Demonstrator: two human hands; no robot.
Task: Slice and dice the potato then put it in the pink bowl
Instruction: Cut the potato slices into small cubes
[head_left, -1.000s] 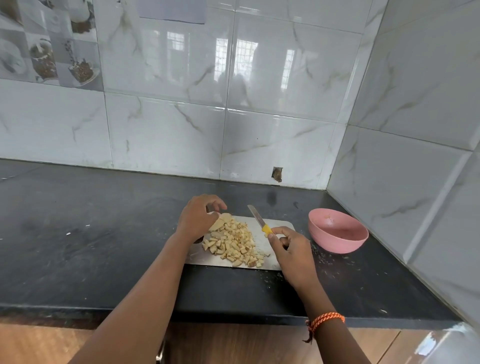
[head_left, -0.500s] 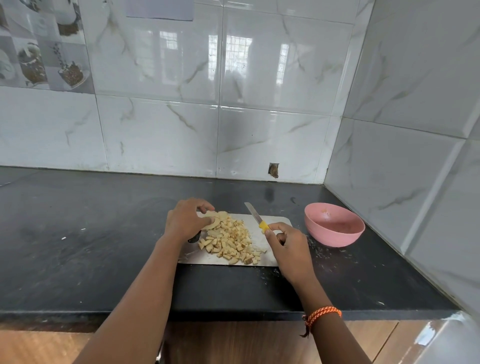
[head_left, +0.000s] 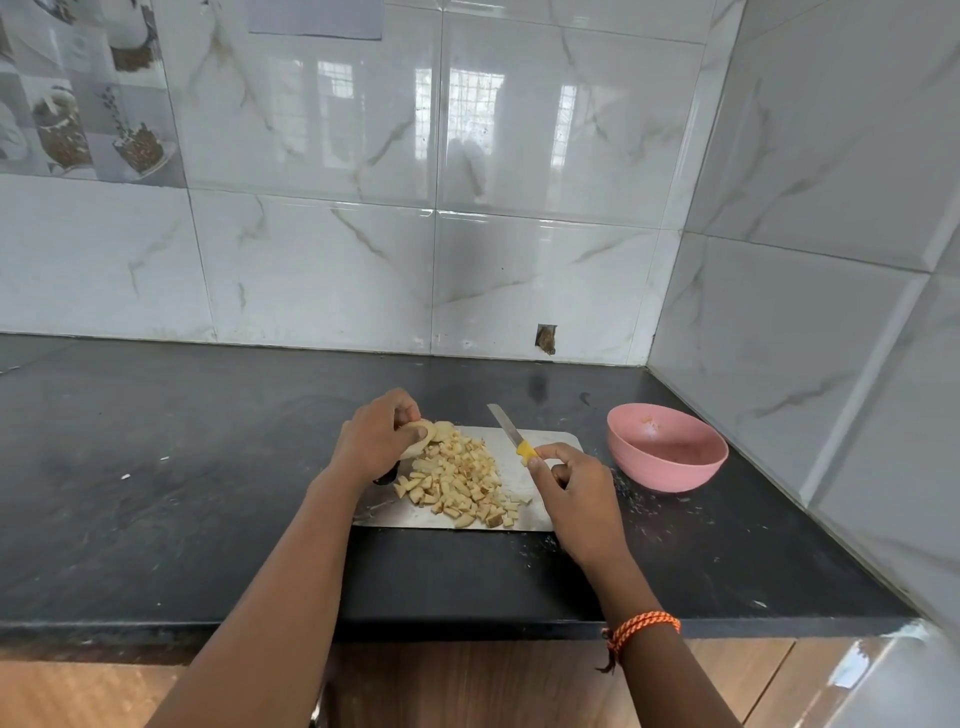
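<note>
A pile of diced potato (head_left: 462, 480) lies on the steel cutting board (head_left: 540, 447) on the black counter. At the board's back left corner my left hand (head_left: 376, 439) pinches a round potato slice (head_left: 418, 434), with another slice (head_left: 443, 430) lying just beside it. My right hand (head_left: 574, 496) grips the yellow handle of a small knife (head_left: 511, 434); its blade points away over the board's bare right side. The pink bowl (head_left: 667, 447) stands on the counter to the right of the board, holding only a few scraps.
The black counter (head_left: 182, 467) stretches to the left. Tiled walls close it off at the back and along the right, just behind the bowl. Crumbs lie scattered around the board and bowl. The counter's front edge runs below my forearms.
My left hand has lifted a potato slice slightly off the back of the pile. My right hand and the knife have stayed where they were on the board.
</note>
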